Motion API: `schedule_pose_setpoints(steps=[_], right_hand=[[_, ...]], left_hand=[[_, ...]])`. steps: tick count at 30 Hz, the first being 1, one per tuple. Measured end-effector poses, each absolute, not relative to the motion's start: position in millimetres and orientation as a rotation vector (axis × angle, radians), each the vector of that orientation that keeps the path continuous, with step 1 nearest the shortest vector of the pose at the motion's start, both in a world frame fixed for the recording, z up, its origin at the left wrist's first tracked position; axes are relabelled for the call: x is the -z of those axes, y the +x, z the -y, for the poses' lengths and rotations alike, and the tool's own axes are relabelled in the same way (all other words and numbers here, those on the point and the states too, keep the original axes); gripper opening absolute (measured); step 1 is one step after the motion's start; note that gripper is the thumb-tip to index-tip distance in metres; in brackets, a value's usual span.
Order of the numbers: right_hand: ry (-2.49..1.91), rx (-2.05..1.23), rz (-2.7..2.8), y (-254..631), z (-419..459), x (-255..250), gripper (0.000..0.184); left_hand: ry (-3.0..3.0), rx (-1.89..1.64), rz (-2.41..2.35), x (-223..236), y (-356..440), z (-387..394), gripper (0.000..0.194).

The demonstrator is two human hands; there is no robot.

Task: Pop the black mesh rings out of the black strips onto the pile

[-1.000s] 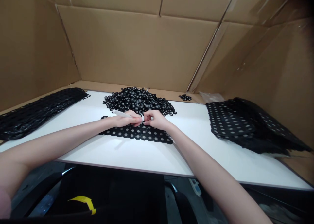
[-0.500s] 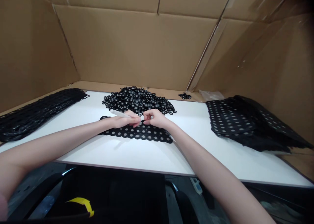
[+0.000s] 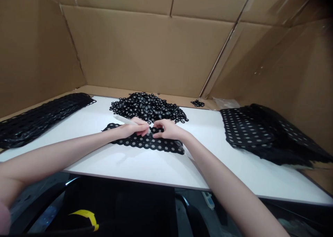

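Note:
A black sheet of joined rings (image 3: 145, 142) lies flat on the white table (image 3: 135, 164) in front of me. My left hand (image 3: 135, 128) rests on it, fingers closed round a thin white pen-like tool (image 3: 124, 119) whose tip points into the sheet. My right hand (image 3: 166, 129) sits just to the right, fingertips pinched on the sheet's far edge. Right behind both hands is a heap of loose black rings (image 3: 147, 107).
A long stack of black ring sheets (image 3: 39, 117) lies at the left. A thicker pile of sheets (image 3: 260, 131) lies at the right. A few loose rings (image 3: 197, 103) sit near the back. Cardboard walls (image 3: 145, 50) surround the table on three sides.
Both hands have dropped a little onto the sheet and the right hand's fingers have shifted lower on its edge. The sheet has slid slightly left.

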State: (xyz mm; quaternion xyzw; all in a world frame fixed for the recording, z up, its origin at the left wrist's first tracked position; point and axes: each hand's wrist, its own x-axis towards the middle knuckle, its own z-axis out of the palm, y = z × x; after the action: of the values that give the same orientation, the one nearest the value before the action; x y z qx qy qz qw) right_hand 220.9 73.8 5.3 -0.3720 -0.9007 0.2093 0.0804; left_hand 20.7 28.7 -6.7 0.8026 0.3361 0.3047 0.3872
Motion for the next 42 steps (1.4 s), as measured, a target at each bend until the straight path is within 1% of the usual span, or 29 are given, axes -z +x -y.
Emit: schedule_pose_setpoints(steps=[2, 6, 13, 20, 26, 29, 31, 36, 42], right_hand=[[-1.136, -0.585, 2.714, 219, -71, -8, 0.021], [-1.116, -0.610, 2.725, 217, -68, -9, 0.018], [-1.097, -0.583, 2.731, 216, -69, -5, 0.017], [-1.074, -0.551, 2.738, 215, -70, -3, 0.016], [-1.085, -0.576, 2.730, 214, -70, -5, 0.017], [-1.057, -0.596, 2.736, 216, -70, -6, 0.017], [-1.008, -0.615, 2.749, 218, -70, -7, 0.020], [-0.898, -0.669, 2.762, 225, -70, -10, 0.040], [-0.740, -0.762, 2.724, 226, -72, -12, 0.040]], left_hand=[[2.077, -0.758, -0.849, 6, 23, -26, 0.046], [2.088, -0.762, -0.866, 7, 24, -25, 0.046], [2.162, -0.752, -0.897, 9, 24, -25, 0.048], [2.131, -0.634, -0.850, 8, 26, -29, 0.049], [2.116, -0.566, -0.866, 7, 26, -27, 0.049], [2.149, -0.591, -0.867, 7, 26, -23, 0.050], [2.178, -0.617, -0.868, 6, 26, -20, 0.049], [2.206, -0.677, -0.917, 7, 25, -16, 0.046], [2.203, -0.777, -0.925, 4, 23, -7, 0.047]])
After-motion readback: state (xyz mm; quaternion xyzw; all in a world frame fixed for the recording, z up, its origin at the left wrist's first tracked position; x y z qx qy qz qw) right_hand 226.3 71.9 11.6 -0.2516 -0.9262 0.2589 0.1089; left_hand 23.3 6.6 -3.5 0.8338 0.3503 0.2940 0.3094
